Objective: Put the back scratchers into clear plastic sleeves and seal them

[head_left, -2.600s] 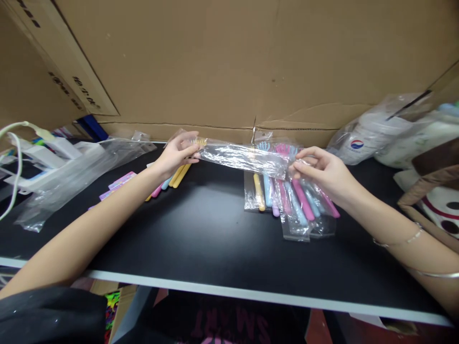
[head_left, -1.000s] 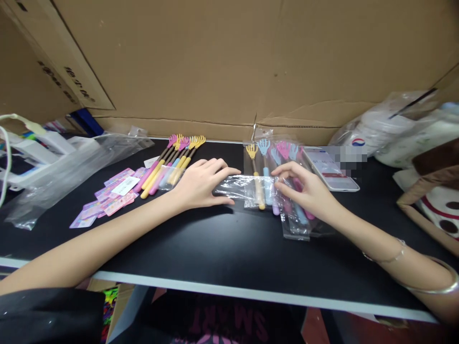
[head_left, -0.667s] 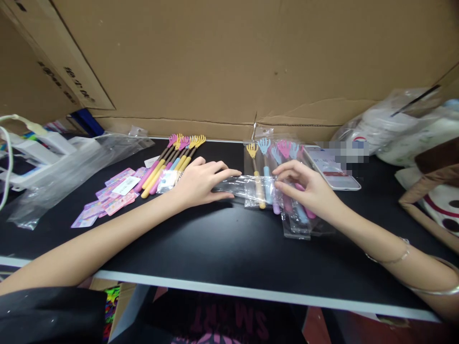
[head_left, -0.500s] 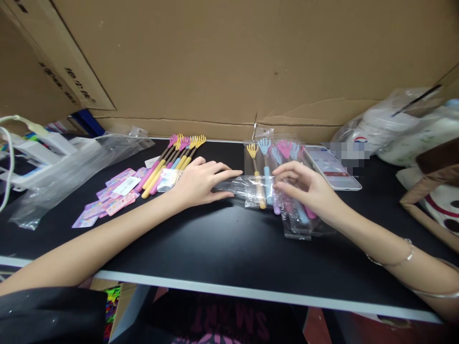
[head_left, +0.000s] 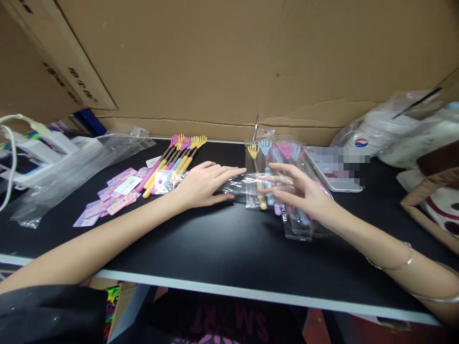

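Observation:
A clear plastic bag lies across the middle of the table, a printed card showing at its left end. My left hand rests flat on this bag, fingers stretched out to the right and thumb apart. At its right end is my right hand, fingers spread and slightly blurred; whether they touch the film I cannot tell. Beneath and behind that hand lie several bagged back scratchers with yellow, blue and pink claw heads. Loose back scratchers form a pile left of my left hand.
Pastel cards are scattered at the left, near more clear bags and a white power strip. A phone lies at right. Behind it stand a bagged cup and a plush item. Cardboard walls the back.
My right hand's fingers have spread apart and shifted slightly left over the bag's end. My left hand has flattened a little, and more of the card shows beside it.

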The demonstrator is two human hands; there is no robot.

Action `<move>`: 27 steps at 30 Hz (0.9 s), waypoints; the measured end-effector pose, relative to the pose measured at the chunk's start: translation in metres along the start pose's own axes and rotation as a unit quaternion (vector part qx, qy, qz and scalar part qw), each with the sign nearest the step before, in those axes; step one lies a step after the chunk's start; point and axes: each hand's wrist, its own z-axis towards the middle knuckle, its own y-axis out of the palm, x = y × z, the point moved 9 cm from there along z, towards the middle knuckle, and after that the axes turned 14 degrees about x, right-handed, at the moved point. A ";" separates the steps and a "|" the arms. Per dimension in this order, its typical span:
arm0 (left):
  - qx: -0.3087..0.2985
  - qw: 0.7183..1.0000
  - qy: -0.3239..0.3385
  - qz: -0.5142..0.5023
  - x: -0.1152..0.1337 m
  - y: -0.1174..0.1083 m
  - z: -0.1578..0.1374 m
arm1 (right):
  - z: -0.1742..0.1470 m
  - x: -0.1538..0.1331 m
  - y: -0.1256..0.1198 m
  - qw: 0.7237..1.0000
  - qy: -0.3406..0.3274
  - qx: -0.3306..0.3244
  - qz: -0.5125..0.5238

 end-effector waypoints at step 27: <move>0.052 0.995 0.087 0.024 0.016 -0.010 -0.002 | -0.006 -0.002 0.015 0.997 -0.018 -0.068 0.038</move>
